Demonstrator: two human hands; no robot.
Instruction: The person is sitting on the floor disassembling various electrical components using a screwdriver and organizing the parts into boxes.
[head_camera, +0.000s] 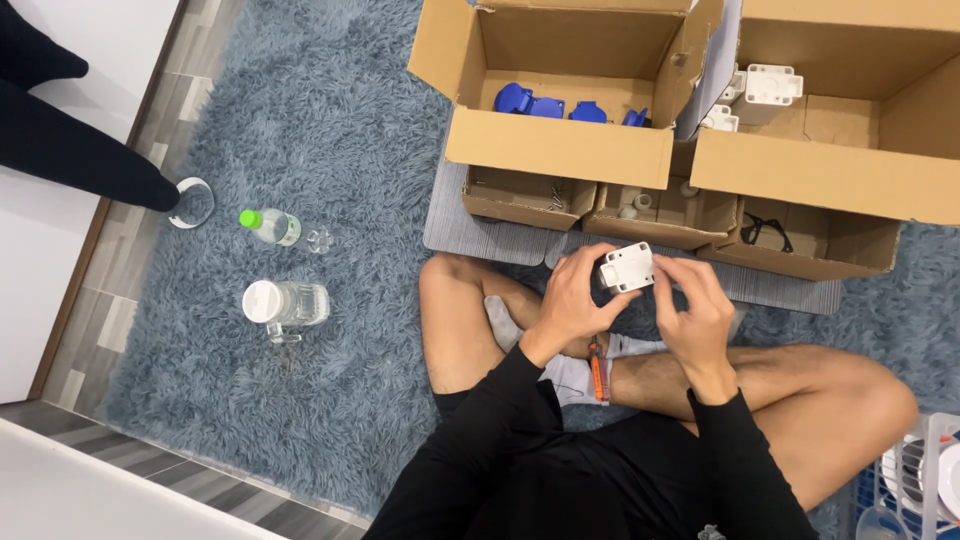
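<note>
I sit cross-legged on a shaggy grey-blue rug. Both hands are raised over my shins, holding a small white plastic housing (627, 267) between them. My left hand (570, 298) grips its left side with the fingers curled round it. My right hand (697, 303) pinches its right edge with thumb and fingertips. An orange-handled tool (598, 369) lies on my ankle, under my left wrist.
A large cardboard box (560, 145) ahead holds blue plastic parts (527, 100). Another box (830, 175) at the right holds white parts (770, 85). Three small open boxes (528, 197) sit before them. A bottle (270, 226) and jar (285, 303) lie left. A white wire rack (915, 480) stands at lower right.
</note>
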